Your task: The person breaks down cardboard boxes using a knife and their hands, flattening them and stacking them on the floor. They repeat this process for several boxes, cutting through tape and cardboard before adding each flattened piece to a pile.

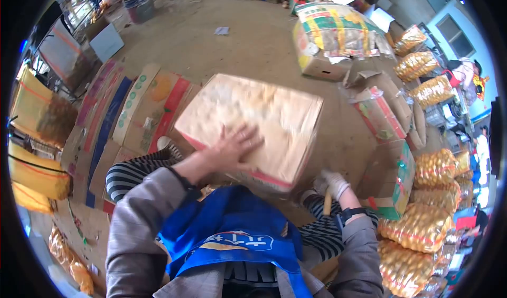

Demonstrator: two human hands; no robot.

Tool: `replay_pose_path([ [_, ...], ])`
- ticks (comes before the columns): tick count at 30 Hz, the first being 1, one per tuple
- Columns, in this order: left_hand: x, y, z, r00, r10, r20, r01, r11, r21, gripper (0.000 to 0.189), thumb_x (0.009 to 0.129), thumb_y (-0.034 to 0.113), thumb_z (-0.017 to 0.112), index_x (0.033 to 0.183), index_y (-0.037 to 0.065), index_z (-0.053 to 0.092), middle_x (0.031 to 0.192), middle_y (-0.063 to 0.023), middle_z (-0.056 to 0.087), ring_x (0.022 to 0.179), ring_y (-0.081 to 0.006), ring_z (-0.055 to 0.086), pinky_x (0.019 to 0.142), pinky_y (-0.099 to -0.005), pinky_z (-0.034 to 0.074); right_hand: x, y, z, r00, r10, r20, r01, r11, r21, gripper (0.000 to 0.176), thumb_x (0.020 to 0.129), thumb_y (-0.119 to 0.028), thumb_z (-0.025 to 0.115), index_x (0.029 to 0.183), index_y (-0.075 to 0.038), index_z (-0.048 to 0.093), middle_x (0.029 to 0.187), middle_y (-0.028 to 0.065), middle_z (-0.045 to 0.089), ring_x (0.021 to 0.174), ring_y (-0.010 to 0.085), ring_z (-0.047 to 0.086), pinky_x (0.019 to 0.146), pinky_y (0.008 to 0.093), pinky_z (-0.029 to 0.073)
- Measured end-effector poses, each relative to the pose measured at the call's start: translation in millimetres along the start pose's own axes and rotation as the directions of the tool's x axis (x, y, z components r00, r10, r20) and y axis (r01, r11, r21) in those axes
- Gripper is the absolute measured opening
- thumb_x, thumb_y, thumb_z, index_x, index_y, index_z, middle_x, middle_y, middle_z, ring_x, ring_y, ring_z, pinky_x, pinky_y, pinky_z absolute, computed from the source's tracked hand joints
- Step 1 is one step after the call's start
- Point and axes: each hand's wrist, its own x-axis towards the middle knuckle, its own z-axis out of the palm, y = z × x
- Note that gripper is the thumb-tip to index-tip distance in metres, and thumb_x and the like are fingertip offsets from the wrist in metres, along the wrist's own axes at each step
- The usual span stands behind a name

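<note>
A large cardboard box (pixel 264 113) with red lower edges sits between the person's legs, its broad, scuffed face turned up. My left hand (pixel 237 146) lies bare on that face with its fingers spread. To the right of the box, my right hand (pixel 332 184), in a pale glove, is closed around a wooden handle (pixel 327 203) that points down towards the lap. The far end of the handle is blurred, so the tool's head cannot be made out.
Flattened cartons (pixel 127 113) lie at the left. Open boxes (pixel 380 113) stand at the right, beside stacked mesh sacks (pixel 422 221). A covered box (pixel 338 34) and a bucket (pixel 138 6) stand farther back. People are partly visible at the far right.
</note>
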Motion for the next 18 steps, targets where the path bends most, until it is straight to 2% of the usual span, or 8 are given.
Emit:
replay_pose_path([
  [2,-7.9,10.9,62.4,0.992,0.071,0.100,-0.082,0.990,0.113,0.095,0.069,0.065,0.063,0.146,0.023,0.027,0.153,-0.0130,0.018,0.141,-0.0329,0.016,0.101,-0.0727,0.013,-6.7,-41.8,4.7,0.997,0.019,-0.072,-0.010,0.993,0.118,0.066,0.086,-0.065,0.047,0.109,-0.003,0.050,0.058,0.0043,0.051,0.039,0.0147,0.047,0.035,0.0315,0.039],
  [5,5.5,12.4,77.8,0.992,0.080,0.095,-0.100,0.969,0.224,0.095,0.066,0.065,0.065,0.145,0.027,0.028,0.153,-0.0108,0.020,0.141,-0.0307,0.018,0.099,-0.0741,0.015,-24.6,-99.9,35.1,0.862,-0.463,-0.208,0.446,0.886,-0.122,0.043,0.094,-0.050,0.044,0.105,-0.009,0.049,0.062,0.0018,0.054,0.038,0.0124,0.044,0.035,0.0287,0.037],
  [6,5.0,15.1,81.2,0.995,0.058,0.076,-0.075,0.968,0.238,0.095,0.066,0.065,0.066,0.145,0.028,0.028,0.153,-0.0101,0.020,0.141,-0.0299,0.018,0.099,-0.0743,0.016,-11.4,-99.5,50.3,0.767,-0.635,-0.090,0.560,0.732,-0.388,0.026,0.097,-0.037,0.044,0.106,-0.013,0.050,0.069,0.0037,0.055,0.044,0.0113,0.049,0.040,0.0289,0.039],
  [8,5.5,12.7,81.8,0.992,0.066,0.106,-0.090,0.968,0.236,0.098,0.063,0.063,0.068,0.145,0.029,0.028,0.153,-0.0089,0.020,0.141,-0.0295,0.019,0.099,-0.0735,0.018,-45.0,-141.6,108.0,0.439,-0.858,0.265,0.724,0.164,-0.670,0.018,0.093,-0.023,0.048,0.104,-0.010,0.054,0.081,0.0171,0.060,0.066,0.0325,0.059,0.057,0.0434,0.046],
  [9,5.9,14.5,81.0,0.992,0.064,0.110,-0.090,0.963,0.256,0.099,0.062,0.063,0.069,0.145,0.029,0.028,0.153,-0.0087,0.020,0.141,-0.0294,0.019,0.100,-0.0730,0.018,-25.3,-140.7,138.3,0.537,-0.759,0.368,0.760,0.247,-0.601,0.019,0.091,-0.023,0.051,0.104,-0.010,0.055,0.087,0.0185,0.061,0.073,0.0399,0.058,0.062,0.0482,0.046],
  [10,6.0,14.8,80.9,0.992,0.061,0.114,-0.091,0.957,0.277,0.100,0.061,0.062,0.070,0.145,0.028,0.027,0.153,-0.0085,0.020,0.141,-0.0294,0.019,0.100,-0.0725,0.017,-14.6,-140.6,168.9,0.450,-0.784,0.428,0.811,0.159,-0.563,0.019,0.091,-0.025,0.052,0.095,-0.007,0.056,0.083,0.0180,0.061,0.072,0.0402,0.059,0.062,0.0487,0.045],
  [16,-20.9,-20.5,100.1,0.994,0.020,-0.106,0.017,0.941,0.337,0.095,0.060,0.052,0.075,0.141,0.021,0.036,0.149,-0.0124,0.027,0.139,-0.0312,0.022,0.097,-0.0711,0.025,10.6,-148.6,267.8,0.489,-0.683,0.542,0.812,0.130,-0.569,0.027,0.093,-0.026,0.043,0.093,-0.003,0.056,0.083,0.0207,0.063,0.075,0.0409,0.060,0.065,0.0504,0.047],
  [18,-39.5,-25.5,55.5,0.863,-0.498,-0.083,0.505,0.845,0.178,0.101,0.055,0.044,0.080,0.142,0.022,0.034,0.146,-0.0223,0.025,0.137,-0.0388,0.022,0.097,-0.0695,0.025,14.0,-151.0,276.1,0.520,-0.656,0.547,0.796,0.140,-0.589,0.028,0.094,-0.026,0.041,0.093,-0.003,0.057,0.081,0.0209,0.063,0.075,0.0408,0.061,0.065,0.0504,0.047],
])
